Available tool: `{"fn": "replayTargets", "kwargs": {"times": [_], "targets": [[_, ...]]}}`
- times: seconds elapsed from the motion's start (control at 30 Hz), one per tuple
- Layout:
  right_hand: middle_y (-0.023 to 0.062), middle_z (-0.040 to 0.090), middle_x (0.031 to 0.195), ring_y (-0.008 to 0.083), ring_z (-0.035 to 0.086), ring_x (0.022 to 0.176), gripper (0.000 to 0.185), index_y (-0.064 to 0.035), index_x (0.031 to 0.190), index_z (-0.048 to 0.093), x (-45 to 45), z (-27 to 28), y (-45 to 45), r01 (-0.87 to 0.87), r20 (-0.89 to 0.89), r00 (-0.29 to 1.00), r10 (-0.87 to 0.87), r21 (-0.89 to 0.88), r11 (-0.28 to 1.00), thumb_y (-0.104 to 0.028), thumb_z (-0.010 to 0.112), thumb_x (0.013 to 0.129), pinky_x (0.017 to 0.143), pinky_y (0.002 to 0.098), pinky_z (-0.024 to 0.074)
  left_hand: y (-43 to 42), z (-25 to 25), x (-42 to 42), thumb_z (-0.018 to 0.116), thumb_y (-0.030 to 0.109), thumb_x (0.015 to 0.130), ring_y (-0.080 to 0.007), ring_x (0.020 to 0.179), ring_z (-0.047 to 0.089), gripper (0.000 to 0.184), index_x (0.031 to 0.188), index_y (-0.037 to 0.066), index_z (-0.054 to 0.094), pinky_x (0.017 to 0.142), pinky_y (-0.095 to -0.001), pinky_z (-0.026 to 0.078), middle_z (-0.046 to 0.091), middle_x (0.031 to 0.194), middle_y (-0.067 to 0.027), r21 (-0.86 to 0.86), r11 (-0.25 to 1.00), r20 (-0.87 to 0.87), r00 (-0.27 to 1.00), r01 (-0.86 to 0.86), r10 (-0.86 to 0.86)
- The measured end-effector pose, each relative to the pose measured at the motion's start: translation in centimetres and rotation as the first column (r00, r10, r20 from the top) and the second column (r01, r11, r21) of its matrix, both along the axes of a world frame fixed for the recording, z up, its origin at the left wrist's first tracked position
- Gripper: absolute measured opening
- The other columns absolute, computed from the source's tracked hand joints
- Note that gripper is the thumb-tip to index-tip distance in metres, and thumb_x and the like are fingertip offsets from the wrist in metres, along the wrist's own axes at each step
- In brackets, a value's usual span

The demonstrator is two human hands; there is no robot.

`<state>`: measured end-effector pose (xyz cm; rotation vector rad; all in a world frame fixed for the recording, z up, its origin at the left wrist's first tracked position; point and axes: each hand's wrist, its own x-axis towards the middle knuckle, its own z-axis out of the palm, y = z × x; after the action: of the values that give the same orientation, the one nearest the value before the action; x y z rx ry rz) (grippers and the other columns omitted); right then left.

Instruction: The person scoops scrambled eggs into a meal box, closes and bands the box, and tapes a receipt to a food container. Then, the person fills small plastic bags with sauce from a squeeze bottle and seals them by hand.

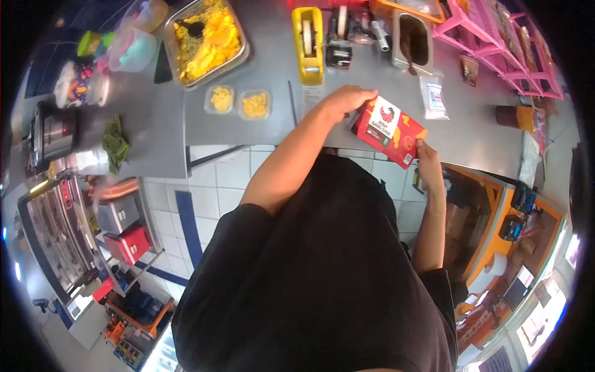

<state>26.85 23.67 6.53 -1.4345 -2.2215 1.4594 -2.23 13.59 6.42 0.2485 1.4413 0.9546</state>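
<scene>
A red cardboard food box [405,132] with a white panel and a red bird logo is tilted above the front edge of the metal counter, between my hands. My left hand [349,103] is closed on its upper left end, fingers partly hidden behind it. At the lower right corner, my right hand [429,162] grips the box with the thumb on the printed face. Just beyond the box lies a clear plastic packet [434,96]. Two small clear tubs [255,105] of yellow food stand left of my left forearm.
A large metal pan [242,54] of yellow food sits at the back left. Behind my hands are a yellow tape dispenser [316,68], a black dispenser [339,54] and a deep metal container [427,65]. Pink racks [489,49] stand right, near a brown jar [506,116]. Green leaves [115,144] lie left.
</scene>
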Motion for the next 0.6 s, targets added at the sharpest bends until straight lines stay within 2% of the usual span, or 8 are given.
{"fn": "replayTargets", "kwargs": {"times": [0.2, 0.3, 0.33, 0.37, 0.43, 0.5, 0.57, 0.6], "targets": [[0.0129, 0.066, 0.083, 0.0184, 0.061, 0.077, 0.043, 0.0066, 0.107, 0.063, 0.2, -1.5, 0.3, 0.073, -0.157, 0.981, -0.109, -0.217, 0.973, -0.032, 0.045, 0.107, 0.073, 0.0386, 0.0507, 0.6, -1.3, -0.2, 0.074, 0.042, 0.089, -0.0132, 0.098, 0.056, 0.034, 0.106, 0.015, 0.062, 0.08, -0.0395, 0.037, 0.067, 0.102, 0.0041, 0.068, 0.997, -0.02, 0.999, 0.039, -0.038], [0.016, 0.069, 0.089, 0.0275, 0.065, 0.079, 0.039, 0.0041, 0.115, 0.062, 0.5, -0.6, 0.4, -0.021, -0.028, 0.999, 0.021, -0.006, 1.0, -0.031, 0.048, 0.105, 0.075, 0.0408, 0.0526, 1.3, -3.7, 0.5, 0.074, 0.034, 0.089, -0.0171, 0.102, 0.06, 0.038, 0.113, 0.008, 0.059, 0.08, -0.0428, 0.046, 0.067, 0.102, -0.007, 0.128, 0.991, -0.324, 0.946, 0.024, 0.019], [0.0175, 0.069, 0.096, 0.0315, 0.067, 0.084, 0.037, 0.0025, 0.12, 0.06, -0.4, 0.2, 0.7, -0.096, 0.053, 0.994, 0.091, 0.092, 0.991, -0.03, 0.05, 0.104, 0.078, 0.0423, 0.0531, 1.6, -4.0, 1.1, 0.074, 0.031, 0.089, -0.0213, 0.104, 0.061, 0.04, 0.115, 0.006, 0.057, 0.082, -0.0445, 0.048, 0.067, 0.103, -0.0125, 0.154, 0.988, -0.493, 0.867, -0.001, 0.077], [0.0204, 0.063, 0.114, 0.0346, 0.064, 0.097, 0.043, -0.0022, 0.134, 0.052, -0.9, 1.2, 0.7, -0.209, 0.16, 0.973, 0.168, 0.292, 0.933, -0.031, 0.055, 0.102, 0.084, 0.0432, 0.0522, 0.9, -3.7, 2.8, 0.074, 0.024, 0.087, -0.0332, 0.101, 0.063, 0.044, 0.12, 0.002, 0.054, 0.09, -0.0492, 0.049, 0.065, 0.105, -0.0194, 0.298, 0.952, -0.876, 0.414, 0.064, 0.246], [0.0257, 0.039, 0.152, 0.0429, 0.045, 0.135, 0.074, -0.0117, 0.156, 0.032, -4.7, 7.1, -1.0, -0.331, 0.255, 0.935, 0.249, 0.363, 0.871, -0.032, 0.066, 0.093, 0.108, 0.048, 0.0412, -0.1, 1.4, 3.4, 0.068, 0.014, 0.08, -0.0427, 0.092, 0.064, 0.029, 0.104, 0.001, 0.061, 0.081, -0.0519, 0.052, 0.066, 0.098, -0.023, 0.229, 0.959, -0.929, 0.332, 0.168, 0.164], [0.0232, 0.032, 0.158, 0.04, 0.027, 0.148, 0.088, -0.0159, 0.155, 0.035, -4.8, 6.3, -0.4, -0.632, 0.407, 0.775, 0.484, 0.49, 0.6, -0.041, 0.075, 0.082, 0.119, 0.0563, 0.0203, -0.9, 2.7, 3.8, 0.071, 0.019, 0.076, -0.0405, 0.091, 0.063, 0.018, 0.088, 0.007, 0.064, 0.078, -0.0526, 0.049, 0.064, 0.098, -0.018, 0.352, 0.84, -0.93, 0.25, 0.412, 0.267], [0.0225, 0.027, 0.16, 0.0404, 0.023, 0.149, 0.1, -0.0156, 0.158, 0.026, -4.7, 4.7, -0.1, -0.711, 0.436, 0.702, 0.563, 0.471, 0.522, -0.047, 0.077, 0.078, 0.119, 0.0628, 0.0143, -0.4, 1.2, 4.5, 0.072, 0.035, 0.078, -0.0367, 0.11, 0.056, 0.034, 0.102, 0.011, 0.07, 0.089, -0.0522, 0.047, 0.063, 0.109, -0.0149, 0.477, 0.559, -0.833, 0.145, 0.679, 0.534], [0.0224, 0.025, 0.16, 0.0405, 0.022, 0.149, 0.104, -0.0148, 0.159, 0.023, -4.5, 2.7, 0.2, -0.719, 0.423, 0.692, 0.585, 0.471, 0.511, -0.049, 0.076, 0.077, 0.119, 0.0635, 0.014, -0.5, -1.0, 5.0, 0.068, 0.048, 0.083, -0.0369, 0.122, 0.052, 0.055, 0.125, 0.013, 0.067, 0.099, -0.0557, 0.042, 0.06, 0.124, -0.017, 0.301, 0.626, -0.902, 0.003, 0.719, 0.431]]}}
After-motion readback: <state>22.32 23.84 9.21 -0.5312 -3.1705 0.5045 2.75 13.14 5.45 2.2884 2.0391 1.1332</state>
